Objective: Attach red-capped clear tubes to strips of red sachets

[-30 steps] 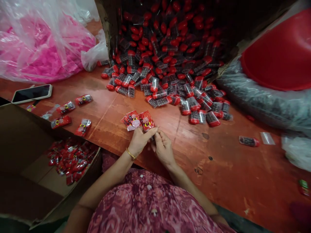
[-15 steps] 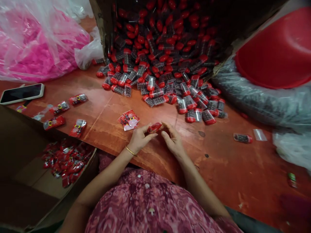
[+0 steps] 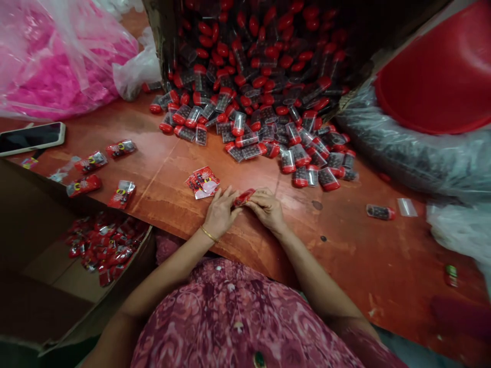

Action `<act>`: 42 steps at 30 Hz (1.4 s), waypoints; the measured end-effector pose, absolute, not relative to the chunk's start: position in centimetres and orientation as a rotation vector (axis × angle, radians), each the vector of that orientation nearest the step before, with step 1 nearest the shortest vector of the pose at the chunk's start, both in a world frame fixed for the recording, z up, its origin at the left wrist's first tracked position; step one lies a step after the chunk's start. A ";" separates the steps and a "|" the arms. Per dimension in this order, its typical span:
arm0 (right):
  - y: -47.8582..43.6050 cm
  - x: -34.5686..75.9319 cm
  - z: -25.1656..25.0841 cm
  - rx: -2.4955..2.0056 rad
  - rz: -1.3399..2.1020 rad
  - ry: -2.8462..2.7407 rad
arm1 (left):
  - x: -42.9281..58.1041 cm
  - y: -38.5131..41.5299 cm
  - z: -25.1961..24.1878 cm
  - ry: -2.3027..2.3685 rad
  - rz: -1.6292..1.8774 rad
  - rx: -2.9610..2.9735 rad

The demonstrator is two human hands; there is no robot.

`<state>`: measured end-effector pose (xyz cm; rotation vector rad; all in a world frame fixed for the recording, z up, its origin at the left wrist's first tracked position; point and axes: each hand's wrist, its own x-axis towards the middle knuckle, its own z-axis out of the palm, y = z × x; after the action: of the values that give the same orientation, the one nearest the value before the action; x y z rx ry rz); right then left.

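Observation:
Between my hands is a small shiny red packet (image 3: 243, 197), partly hidden by the fingers. My left hand (image 3: 220, 213), with a bracelet at the wrist, grips its left end between thumb and fingers. My right hand (image 3: 269, 210) pinches the right end, fingertips together. Just beyond the left hand lies a small stack of red printed cards (image 3: 204, 183). Farther back, clear tubes with red caps and dark contents (image 3: 251, 148) spill over the table. Several packed red packets (image 3: 123, 194) are spread out at the left.
A large dark box (image 3: 163, 56) lies open towards me, full of tubes. Below the table's left edge stands a carton (image 3: 143, 250) with red packets. Pink-filled bags (image 3: 69, 66) and a phone (image 3: 32, 138) are left; a red tub (image 3: 437, 76) on a plastic bag (image 3: 399, 148) is right.
My right hand has closed its fingers onto the right end of the red packet, where they were apart before. The left hand keeps its grip. The whole view has shifted slightly.

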<state>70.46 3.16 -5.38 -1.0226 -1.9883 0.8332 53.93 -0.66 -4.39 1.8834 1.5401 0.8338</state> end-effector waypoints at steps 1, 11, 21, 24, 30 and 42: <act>3.2 70.6 -5.4 -1.015 0.834 -2.027 | 53.7 -0.8 -4.6 1.498 0.826 1.917; 3.1 70.2 -2.9 -0.907 0.966 -2.093 | 53.4 0.5 -4.4 1.414 0.686 1.977; 4.4 69.8 -4.8 -1.009 0.950 -2.057 | 53.2 -1.6 -2.9 1.175 1.106 1.538; 4.2 69.8 -5.3 -1.037 0.917 -2.047 | 53.8 -1.2 -3.4 1.222 1.131 1.444; 4.3 69.7 -5.8 -0.985 0.888 -2.054 | 54.4 -1.0 -3.6 1.355 1.123 1.498; 4.6 69.8 -6.1 -1.113 0.639 -2.283 | 54.1 -0.5 -4.2 1.566 1.024 1.732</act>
<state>69.79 4.55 -6.14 -1.1126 -2.2834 0.6391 54.10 -0.54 -4.16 1.7323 1.5655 1.0238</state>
